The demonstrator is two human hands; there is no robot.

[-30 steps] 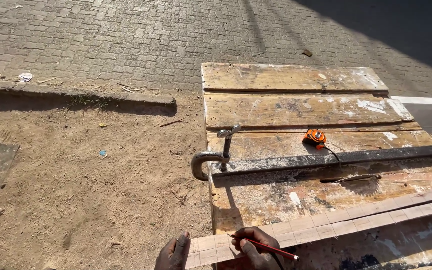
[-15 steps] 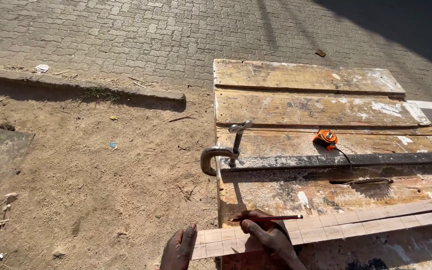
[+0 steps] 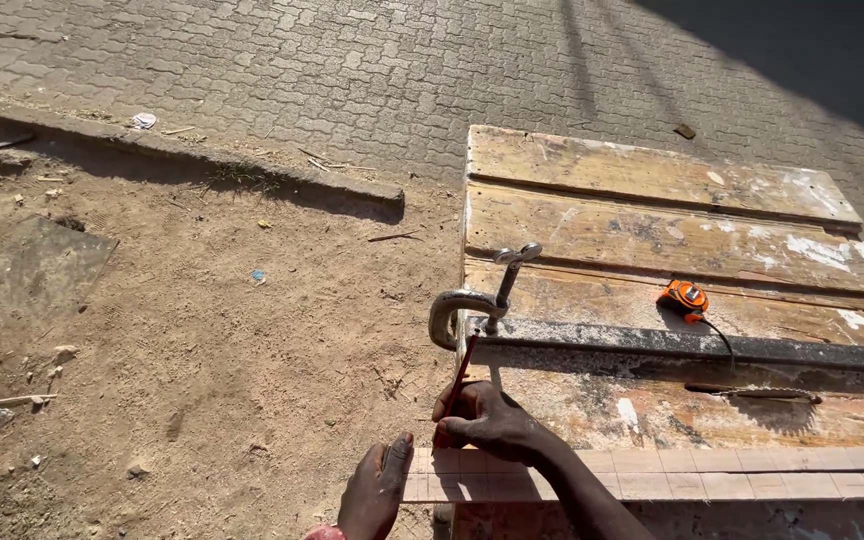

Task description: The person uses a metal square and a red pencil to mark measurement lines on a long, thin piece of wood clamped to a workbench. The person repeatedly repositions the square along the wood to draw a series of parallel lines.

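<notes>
My right hand (image 3: 487,420) grips a red pencil (image 3: 460,373) with its tip near the left end of a pale wooden strip (image 3: 712,486) that lies along the front of a worn plank table (image 3: 652,240). My left hand (image 3: 377,490) rests flat on the strip's left end, fingers together, holding nothing. Just beyond the pencil a metal C-clamp (image 3: 477,300) pins a dark metal bar (image 3: 712,345) across the table. An orange tape measure (image 3: 684,297) sits behind that bar.
Sandy ground (image 3: 182,360) with scattered debris lies left of the table. A concrete kerb (image 3: 212,165) separates it from grey brick paving (image 3: 372,70) behind. A saw blade (image 3: 762,392) lies on the planks right of my hand.
My right hand has swung the pencil from lying level to pointing up and away, and brought it to the strip's left end. My left hand settled onto the strip.
</notes>
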